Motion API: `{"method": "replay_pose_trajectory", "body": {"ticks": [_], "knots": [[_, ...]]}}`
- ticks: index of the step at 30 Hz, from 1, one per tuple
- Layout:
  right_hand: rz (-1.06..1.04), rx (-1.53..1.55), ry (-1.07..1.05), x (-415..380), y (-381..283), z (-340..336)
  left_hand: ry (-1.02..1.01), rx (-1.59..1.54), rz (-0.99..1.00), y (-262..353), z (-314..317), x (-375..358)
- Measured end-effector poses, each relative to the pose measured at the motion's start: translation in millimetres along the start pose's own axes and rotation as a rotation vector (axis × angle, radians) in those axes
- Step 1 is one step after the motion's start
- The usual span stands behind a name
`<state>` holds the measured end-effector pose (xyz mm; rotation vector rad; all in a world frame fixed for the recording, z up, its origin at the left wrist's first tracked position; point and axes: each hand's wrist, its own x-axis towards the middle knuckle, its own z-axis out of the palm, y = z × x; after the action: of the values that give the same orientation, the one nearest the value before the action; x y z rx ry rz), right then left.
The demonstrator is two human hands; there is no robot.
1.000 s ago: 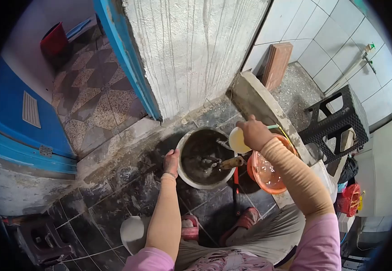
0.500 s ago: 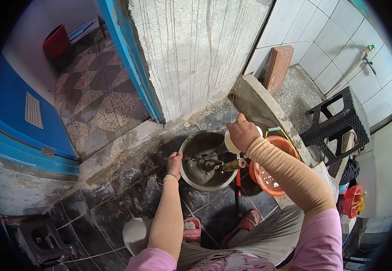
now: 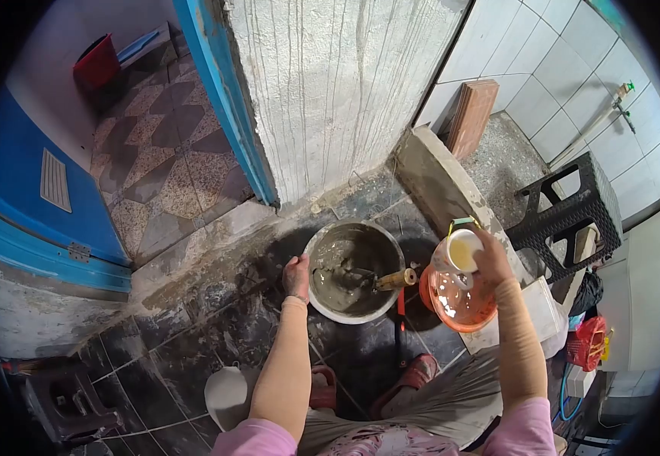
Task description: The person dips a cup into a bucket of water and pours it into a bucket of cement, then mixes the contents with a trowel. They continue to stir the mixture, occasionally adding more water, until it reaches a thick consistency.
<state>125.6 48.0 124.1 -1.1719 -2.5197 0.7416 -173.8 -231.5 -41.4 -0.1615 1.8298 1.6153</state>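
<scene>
A metal mixing pan [image 3: 316,295] of wet grey cement sits on the dark tiled floor in front of me. A trowel with a wooden handle [image 3: 392,280] rests in it. My left hand [image 3: 296,275] grips the pan's left rim. My right hand [image 3: 491,257] holds a small white cup [image 3: 461,251] upright above an orange bucket [image 3: 459,304] of water, to the right of the pan.
A rough plastered wall [image 3: 330,91] and a blue door frame [image 3: 223,99] rise behind the pan. A concrete kerb [image 3: 440,182], a brown tile [image 3: 471,118] and a black plastic stool [image 3: 573,205] stand at the right. A white bowl [image 3: 227,391] lies beside my feet.
My right hand has swung the cup from over the pan to the right, above the orange bucket. The left hand stays on the pan rim.
</scene>
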Motion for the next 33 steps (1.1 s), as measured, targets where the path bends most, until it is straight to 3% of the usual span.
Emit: {"method": "replay_pose_trajectory", "body": {"ticks": [3,7,10,11,14,15,16,17,18,19,21,24,27,30,31,33], "knots": [[0.204,-0.047,-0.092,-20.8,1.7,-18.0,0.208,-0.034,0.072,-13.2,10.6,6.9],[0.174,-0.158,-0.123,-30.2,74.4,14.4,0.07,0.04,0.109,13.4,6.1,-13.9],[0.417,0.007,-0.249,-34.4,53.6,26.2,0.105,0.053,0.101,12.5,8.2,-13.2],[0.409,0.019,-0.22,-32.5,79.8,41.0,0.097,0.067,0.09,10.5,6.9,-11.1],[-0.137,-0.429,-0.119,-13.3,66.9,47.1,0.02,0.079,0.069,-2.1,0.8,6.1],[-0.081,-0.369,-0.063,-10.6,-6.8,31.1,-0.017,0.08,0.061,-6.6,-0.8,9.3],[-0.041,-0.15,-0.032,-6.7,-32.8,33.4,0.044,0.076,0.056,-6.6,0.6,7.0],[-0.123,0.073,-0.111,-6.3,-67.7,32.6,0.102,0.074,0.052,-4.5,4.8,3.2],[-0.443,0.08,-0.215,-1.7,-100.7,35.3,0.157,0.072,0.051,-3.2,7.7,0.2],[-0.513,0.04,-0.339,-6.9,-122.5,45.3,0.147,0.076,0.036,-3.1,8.1,0.6],[-0.674,-0.579,-0.588,-17.2,-141.5,69.7,0.131,0.081,0.009,-6.1,6.4,5.2],[-0.457,-0.909,-0.886,-15.0,-122.5,140.8,0.123,0.125,0.116,-12.4,4.9,10.9],[-0.629,-0.729,-0.836,-14.5,-124.4,123.4,0.133,0.31,0.181,-3.3,3.6,1.2],[-0.379,-0.652,-0.99,6.5,-136.5,122.0,0.311,0.326,0.342,-6.6,11.2,-3.6],[-0.44,-0.568,-0.878,8.9,-131.6,121.5,0.221,0.403,0.276,-15.2,6.2,9.3],[0.085,-0.256,-1.066,28.0,-132.6,97.6,0.276,0.296,0.344,-34.2,8.3,24.9]]}}
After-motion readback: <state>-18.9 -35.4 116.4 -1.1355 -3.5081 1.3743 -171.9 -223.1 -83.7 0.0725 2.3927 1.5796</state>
